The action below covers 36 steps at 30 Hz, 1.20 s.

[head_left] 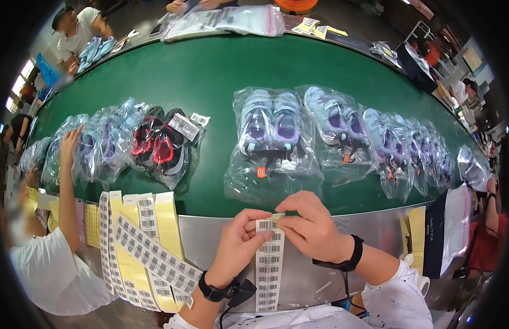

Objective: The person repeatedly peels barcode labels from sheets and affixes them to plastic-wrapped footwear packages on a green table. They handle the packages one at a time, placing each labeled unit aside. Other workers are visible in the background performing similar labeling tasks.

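Observation:
My left hand (239, 244) is closed on the upper part of a strip of barcode labels (268, 274), its thumb lying across the front. The white strip hangs down over the metal table edge toward my lap. At its top end my right hand (313, 229) pinches, where a bit of yellowish backing shows; whether a single label has come loose there is too small to tell. Just beyond my hands, a pair of light blue shoes (271, 127) lies in a see-through plastic bag on the green belt (210, 71). Both wrists wear black straps.
More bagged blue shoes (338, 122) line the belt to the right. Left of centre lies a bagged black and red pair (162, 143). Label sheets (147, 241) overhang the metal edge (210, 225) at left. A co-worker's arm (68, 186) reaches over bagged shoes. Plastic bags (227, 22) are stacked at the far side.

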{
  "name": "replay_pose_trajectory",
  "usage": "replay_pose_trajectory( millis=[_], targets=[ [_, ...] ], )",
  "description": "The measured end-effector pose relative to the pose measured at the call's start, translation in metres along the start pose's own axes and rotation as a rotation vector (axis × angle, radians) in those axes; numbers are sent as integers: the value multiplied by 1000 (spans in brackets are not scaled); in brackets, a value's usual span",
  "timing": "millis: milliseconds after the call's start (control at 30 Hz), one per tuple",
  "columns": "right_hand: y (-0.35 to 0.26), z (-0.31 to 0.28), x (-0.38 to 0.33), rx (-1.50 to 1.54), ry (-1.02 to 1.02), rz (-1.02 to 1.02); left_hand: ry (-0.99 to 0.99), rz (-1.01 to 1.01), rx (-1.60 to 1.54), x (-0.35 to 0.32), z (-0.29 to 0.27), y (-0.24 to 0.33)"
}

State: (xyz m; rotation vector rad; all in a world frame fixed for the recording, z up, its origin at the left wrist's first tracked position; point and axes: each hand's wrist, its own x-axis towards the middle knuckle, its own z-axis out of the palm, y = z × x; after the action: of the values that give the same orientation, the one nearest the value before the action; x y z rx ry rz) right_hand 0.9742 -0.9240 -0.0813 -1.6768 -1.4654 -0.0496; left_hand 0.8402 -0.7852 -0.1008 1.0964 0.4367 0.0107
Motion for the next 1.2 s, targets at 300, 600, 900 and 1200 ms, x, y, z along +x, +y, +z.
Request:
replay_pose_trajectory(
  millis=[300, 600, 900, 1200],
  targets=[
    [-18, -7, -1, 61, 42, 153, 1, 81, 28, -11, 8, 13],
    [-5, -48, 57, -62, 253, -33, -84, 355, 209, 29, 29, 87],
    [-9, -51, 16, 171, 123, 109, 117, 295, 28, 39, 14, 14],
    [184, 12, 62, 161, 174, 416, 205, 311, -226, 51, 8, -27]
  ],
)
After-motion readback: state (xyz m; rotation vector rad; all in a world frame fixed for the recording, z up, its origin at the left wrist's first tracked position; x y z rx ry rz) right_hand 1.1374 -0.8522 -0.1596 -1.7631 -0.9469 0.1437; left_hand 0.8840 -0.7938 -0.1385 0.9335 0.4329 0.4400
